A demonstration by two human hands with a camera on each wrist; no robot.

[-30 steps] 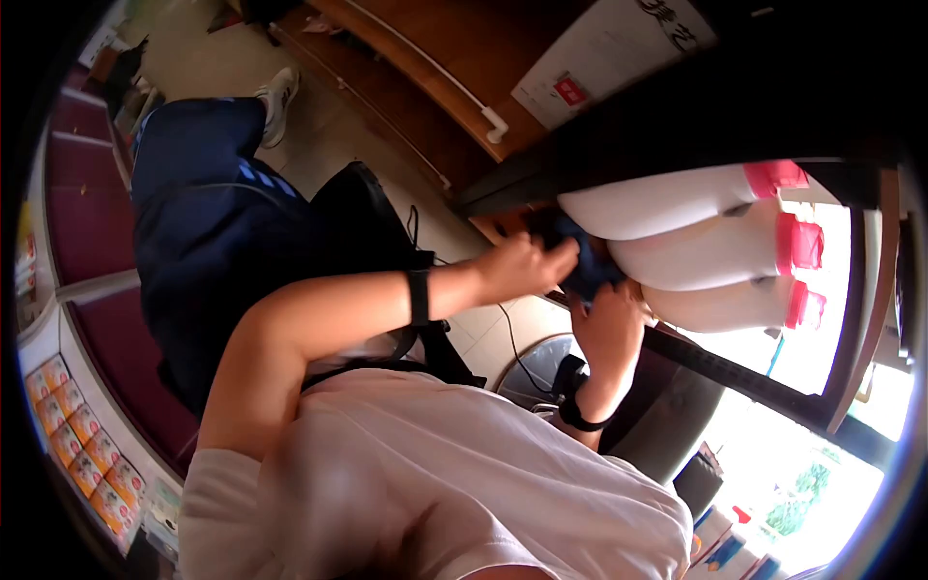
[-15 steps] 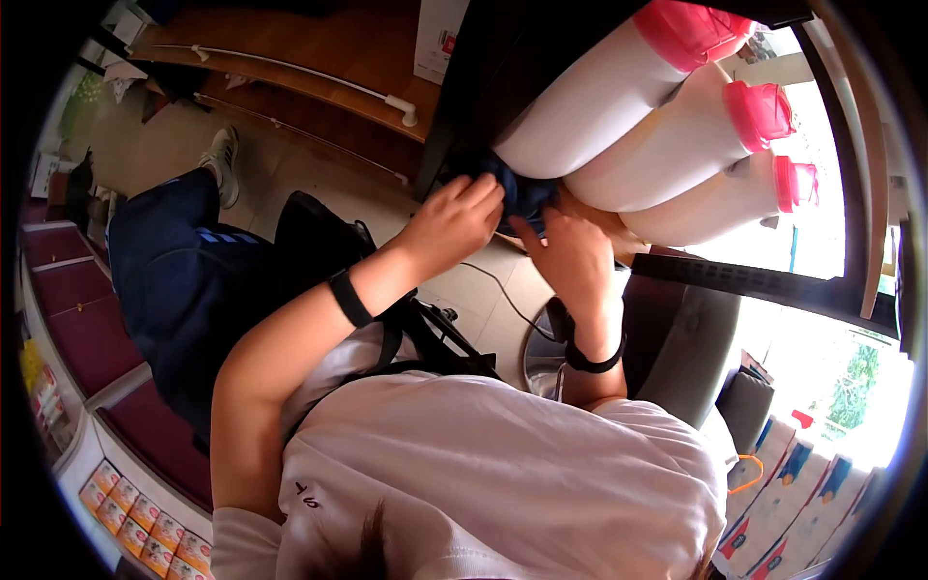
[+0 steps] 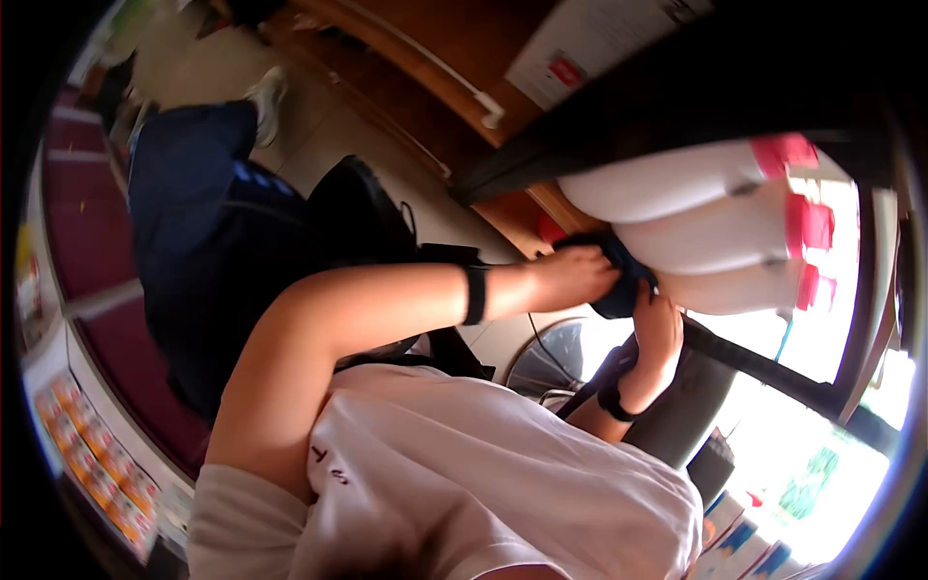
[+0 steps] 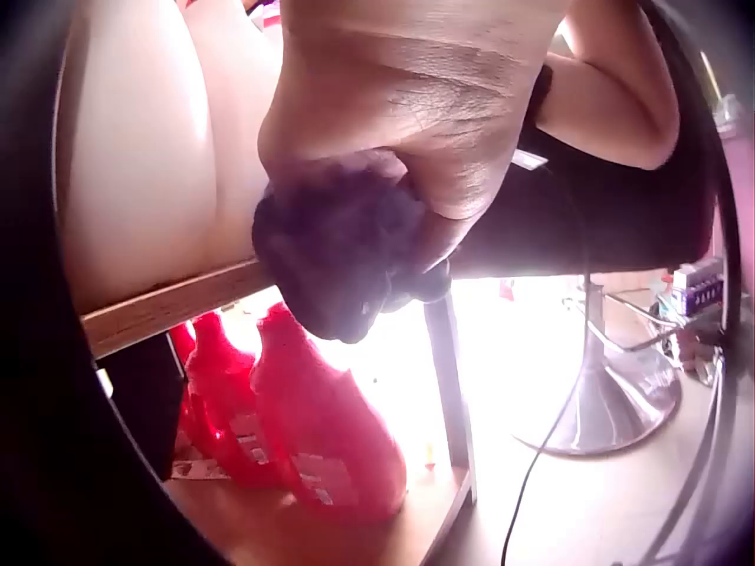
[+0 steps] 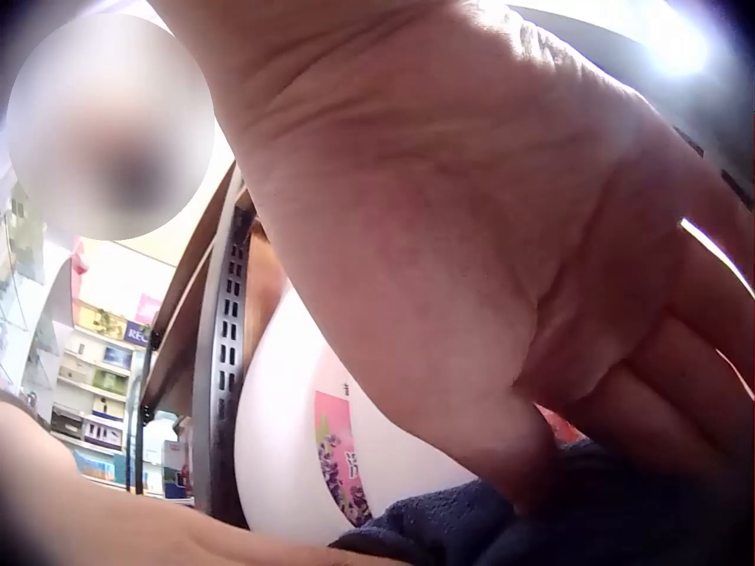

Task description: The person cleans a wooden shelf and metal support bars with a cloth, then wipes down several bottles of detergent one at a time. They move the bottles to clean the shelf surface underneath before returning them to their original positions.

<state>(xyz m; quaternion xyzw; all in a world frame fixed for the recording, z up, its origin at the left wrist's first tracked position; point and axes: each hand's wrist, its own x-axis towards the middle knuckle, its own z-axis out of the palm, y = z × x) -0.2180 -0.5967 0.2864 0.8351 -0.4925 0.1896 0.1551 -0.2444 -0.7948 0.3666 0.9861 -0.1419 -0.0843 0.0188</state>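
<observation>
A bunched dark blue cloth (image 3: pixel 619 280) lies at the shelf edge, in front of white bottles (image 3: pixel 710 227) with pink caps. My left hand (image 3: pixel 575 277) grips it from the near side; in the left wrist view the cloth (image 4: pixel 342 242) bulges out below the curled fingers. On the far side my right hand (image 3: pixel 659 329) holds the cloth's other end. The right wrist view shows its thumb against the cloth (image 5: pixel 460 525), with part of the fingers hidden behind it. A white bottle (image 5: pixel 277 436) with a pink flowered label stands right behind the right hand.
Red bottles (image 4: pixel 325 425) stand on the lower shelf, under the wooden shelf board (image 4: pixel 177 309). A dark metal frame (image 3: pixel 764 362) borders the shelf. Below it are a round metal stool base (image 4: pixel 602 407), a thin cable (image 4: pixel 543 454) and a grey seat (image 3: pixel 691 396).
Both hands have shifted along the shelf edge with the cloth between them, toward the window side. The head view tilted and swung back. The bottles keep their places.
</observation>
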